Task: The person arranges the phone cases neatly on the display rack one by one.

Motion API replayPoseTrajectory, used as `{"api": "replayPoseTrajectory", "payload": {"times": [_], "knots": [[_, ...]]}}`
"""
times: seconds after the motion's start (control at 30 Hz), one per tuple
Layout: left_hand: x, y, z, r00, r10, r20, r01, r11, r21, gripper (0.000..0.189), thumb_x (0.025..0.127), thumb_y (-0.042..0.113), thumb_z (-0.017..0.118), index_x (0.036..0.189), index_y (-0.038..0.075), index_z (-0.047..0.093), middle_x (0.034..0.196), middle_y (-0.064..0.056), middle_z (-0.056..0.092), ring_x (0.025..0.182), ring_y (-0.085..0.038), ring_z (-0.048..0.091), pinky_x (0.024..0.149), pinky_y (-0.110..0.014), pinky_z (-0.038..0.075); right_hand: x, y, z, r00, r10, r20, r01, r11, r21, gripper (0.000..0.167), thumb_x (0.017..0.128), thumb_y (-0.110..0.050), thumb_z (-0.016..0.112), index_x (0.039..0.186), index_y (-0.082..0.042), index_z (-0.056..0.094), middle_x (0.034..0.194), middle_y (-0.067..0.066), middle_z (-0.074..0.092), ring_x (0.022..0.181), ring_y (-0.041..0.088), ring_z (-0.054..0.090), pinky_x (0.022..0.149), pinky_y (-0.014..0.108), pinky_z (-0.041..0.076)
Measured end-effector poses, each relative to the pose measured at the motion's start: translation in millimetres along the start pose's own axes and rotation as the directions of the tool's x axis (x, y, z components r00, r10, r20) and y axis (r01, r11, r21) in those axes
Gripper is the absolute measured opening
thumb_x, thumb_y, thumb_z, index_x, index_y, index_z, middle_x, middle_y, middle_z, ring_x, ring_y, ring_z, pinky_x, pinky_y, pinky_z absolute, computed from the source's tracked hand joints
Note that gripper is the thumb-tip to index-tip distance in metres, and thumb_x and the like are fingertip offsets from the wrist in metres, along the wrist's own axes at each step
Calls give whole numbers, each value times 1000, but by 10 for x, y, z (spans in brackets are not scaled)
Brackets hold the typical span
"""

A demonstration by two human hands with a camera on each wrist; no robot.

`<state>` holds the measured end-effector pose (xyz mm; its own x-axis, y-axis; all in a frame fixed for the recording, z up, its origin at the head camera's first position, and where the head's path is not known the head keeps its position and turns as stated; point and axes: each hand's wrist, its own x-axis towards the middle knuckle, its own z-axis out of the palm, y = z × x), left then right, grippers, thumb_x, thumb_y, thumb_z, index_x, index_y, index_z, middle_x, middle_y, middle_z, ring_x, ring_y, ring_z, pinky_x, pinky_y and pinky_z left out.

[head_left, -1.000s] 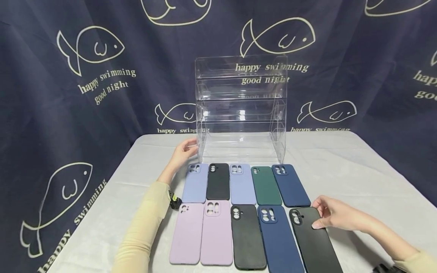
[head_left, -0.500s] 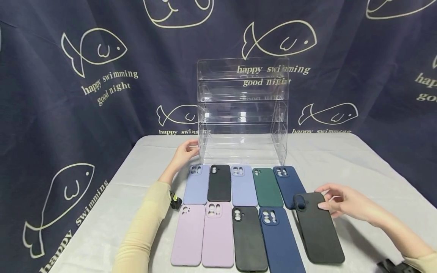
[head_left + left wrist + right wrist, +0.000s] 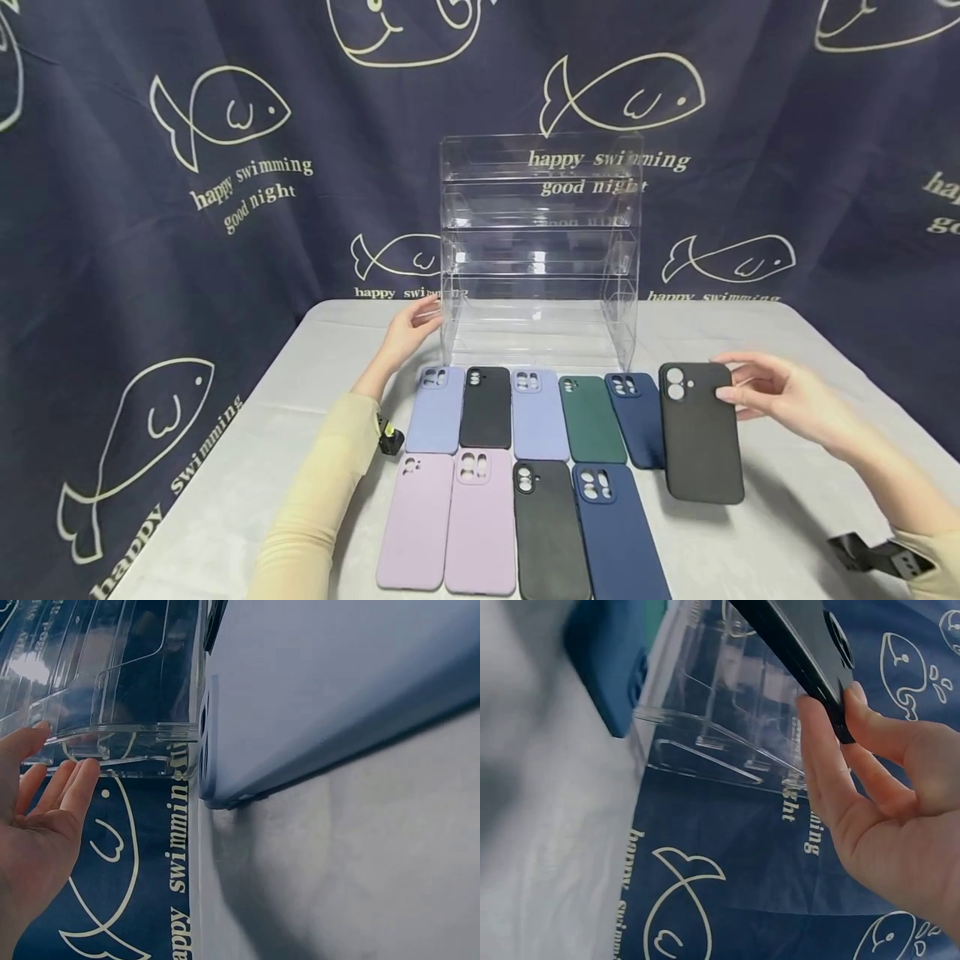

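My right hand (image 3: 795,400) pinches a black phone case (image 3: 701,433) by its upper right edge, thumb on the back. The case is raised off the table and tilted upright, overlapping a dark blue phone case (image 3: 628,417) in the head view. In the right wrist view, thumb and fingers grip a corner of the black case (image 3: 802,645). My left hand (image 3: 408,333) is at the left side of a clear tiered rack (image 3: 540,308), fingers loosely bent. The left wrist view shows its fingertips by the rack's edge (image 3: 112,739); contact is hard to tell.
Several phone cases lie in two rows before the rack, including a lilac one (image 3: 416,525), a green one (image 3: 592,421) and a light blue one (image 3: 435,412). A white cloth covers the table (image 3: 810,333). A dark blue fish-print curtain (image 3: 247,192) hangs behind.
My right hand has lifted the black phone case from the right end of the front row, moving it up and toward the rack. My left hand stays beside the rack.
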<state>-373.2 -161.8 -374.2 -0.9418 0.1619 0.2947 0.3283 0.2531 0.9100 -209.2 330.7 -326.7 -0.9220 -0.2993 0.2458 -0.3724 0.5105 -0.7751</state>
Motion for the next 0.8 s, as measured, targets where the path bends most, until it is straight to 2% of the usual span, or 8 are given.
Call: {"api": "replayPoseTrajectory", "payload": {"times": [0.1, 0.27, 0.5, 0.8], "knots": [[49, -54, 45, 1000, 14, 5, -14, 1000, -3, 51, 91, 6, 60, 139, 1, 42, 135, -24, 49, 120, -38, 52, 103, -42, 45, 117, -33, -57, 999, -22, -42, 23, 1000, 20, 41, 86, 2, 62, 121, -20, 56, 84, -11, 66, 76, 1, 65, 62, 24, 59], [44, -71, 76, 1000, 15, 2, -15, 1000, -5, 51, 90, 4, 59, 138, 1, 42, 134, -25, 50, 118, -39, 54, 99, -40, 49, 342, -132, -149, 995, -52, -87, 53, 999, 13, 41, 87, 1, 62, 121, -19, 56, 87, -15, 65, 78, -3, 64, 63, 20, 58], [25, -101, 72, 1000, 11, -1, -11, 1000, -27, 49, 91, 2, 57, 136, -4, 42, 132, -27, 50, 117, -40, 54, 93, -33, 53, 609, -306, -218, 976, 36, -213, -43, 999, -27, 44, 87, -12, 66, 129, -14, 54, 92, -14, 56, 77, -4, 63, 64, 22, 59], [39, -65, 62, 1000, -11, -3, 11, 1000, -27, 49, 91, 9, 60, 136, -3, 44, 133, -26, 50, 116, -40, 54, 92, -31, 53, 953, -492, -358, 952, -27, -305, 46, 998, 53, 41, 85, -4, 66, 124, -16, 60, 90, -8, 54, 71, -5, 63, 61, 20, 58]]}}
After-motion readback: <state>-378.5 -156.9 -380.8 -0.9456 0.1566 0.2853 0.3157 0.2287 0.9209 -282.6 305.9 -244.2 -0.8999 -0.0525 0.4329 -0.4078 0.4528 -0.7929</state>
